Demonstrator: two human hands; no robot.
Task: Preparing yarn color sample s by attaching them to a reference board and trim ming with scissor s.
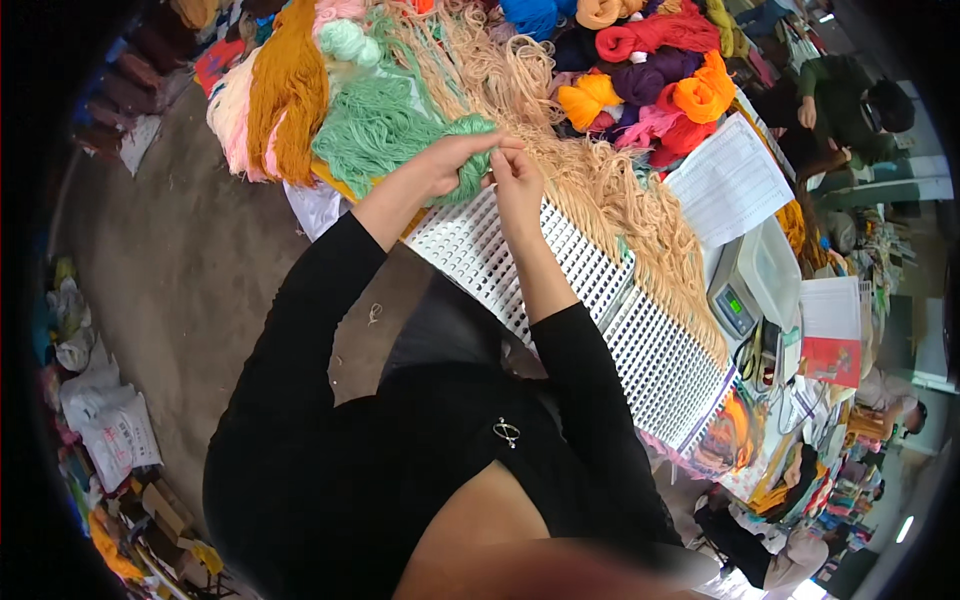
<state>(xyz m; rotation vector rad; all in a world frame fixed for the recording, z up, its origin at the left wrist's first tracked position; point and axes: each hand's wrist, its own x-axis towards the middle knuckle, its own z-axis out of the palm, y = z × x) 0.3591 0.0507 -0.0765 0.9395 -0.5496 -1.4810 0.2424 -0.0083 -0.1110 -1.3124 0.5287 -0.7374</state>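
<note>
Both my hands are close together over the near edge of the yarn pile. My left hand is closed on a small twisted bundle of green yarn, which shows above and below its fingers. Just to the right, my right hand has its fingers pinched together near the left fingertips; whatever is between them is too small to make out. A larger loose heap of green yarn lies to the left of my hands. Peach yarn strands spread out beyond and to the right.
A white perforated panel runs along the table's near edge. Mustard yarn hangs at the left, and bright yarn balls are heaped behind. A paper sheet and a digital scale lie right. Other people work farther right.
</note>
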